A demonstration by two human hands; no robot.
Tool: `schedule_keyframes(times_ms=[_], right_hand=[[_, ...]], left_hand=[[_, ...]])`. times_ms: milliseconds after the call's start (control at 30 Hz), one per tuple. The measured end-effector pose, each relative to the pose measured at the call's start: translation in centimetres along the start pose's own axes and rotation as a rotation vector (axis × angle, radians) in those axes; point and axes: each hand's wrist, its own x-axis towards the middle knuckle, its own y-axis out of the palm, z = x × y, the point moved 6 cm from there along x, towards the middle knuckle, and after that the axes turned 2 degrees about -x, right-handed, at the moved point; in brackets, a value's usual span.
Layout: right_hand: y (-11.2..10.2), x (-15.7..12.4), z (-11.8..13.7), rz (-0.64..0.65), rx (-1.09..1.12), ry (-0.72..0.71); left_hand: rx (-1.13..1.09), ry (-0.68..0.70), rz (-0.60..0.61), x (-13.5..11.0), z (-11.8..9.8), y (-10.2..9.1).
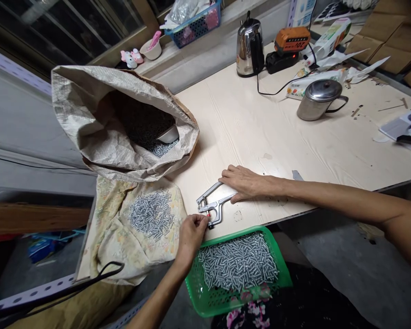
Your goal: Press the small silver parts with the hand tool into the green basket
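At lower centre the right hand (pixel 245 183) clasps the hand press (pixel 214 205) handles, the left hand (pixel 191 233) pinches at its head (contents too small to tell), the green basket (pixel 208 304) looks well filled, and the loose pile (pixel 151 214) at left seems still undone.

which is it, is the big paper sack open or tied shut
Open: the sack has its mouth rolled back, showing silvery small parts and a metal bowl inside.

Only txt I can half-read: white mark on orange battery pack (pixel 292 39), approx. "20V". Carton (pixel 329 37) print too small.
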Motion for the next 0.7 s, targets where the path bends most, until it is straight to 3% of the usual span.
schedule_keyframes(times_ms=[67, 133, 267, 433, 700], right_hand=[[0.0, -0.2, 0.3, -0.01, 0.01, -0.002], [0.0, -0.2, 0.5, -0.015, 0.003, -0.004], [0.0, -0.2, 0.6, 0.018, -0.035, 0.021], [-0.6, -0.5, 0.6, 0.013, -0.033, 0.07], [0.1, 0.4, 0.4, 0.038, -0.036, 0.062]], left_hand=[[0.252, 0.255, -0.178, -0.5, -2.2, -0.5], [0.423, 0.491, -0.234, -0.6, -4.5, 0.3], [0.561, 0.803, -0.044, 1.3, -7.6, 3.3], [0.617, 0.788, 0.091, 4.2, -7.9, 3.9], [0.508, 0.747, 0.138, 4.9, -8.1, 3.7]])
